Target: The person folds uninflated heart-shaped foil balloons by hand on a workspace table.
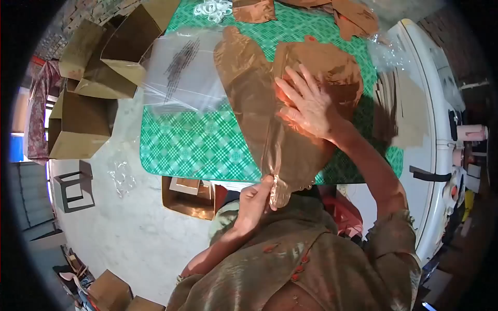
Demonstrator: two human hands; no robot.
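Note:
A flat, shiny copper-coloured foil balloon (pixel 249 98) lies across the table, one lobe reaching up and left and a wider part to the right. With fingers spread, my right hand (pixel 308 106) rests flat on the wider part. My left hand (pixel 254 202) pinches the balloon's narrow lower end at the front table edge, where the foil bunches and shines. Part of the foil is hidden beneath my right hand. To the left of it lies a stack of clear plastic bags (pixel 181 72) with dark print.
Green checked cloth covers the table (pixel 202 142). More copper foil pieces (pixel 254 10) and white rings (pixel 212 9) lie at its far side. Brown card sheets (pixel 399 106) are at right, beside a white appliance (pixel 423 78). Open cardboard boxes (pixel 85 122) stand left; another box (pixel 189 207) sits below the table edge.

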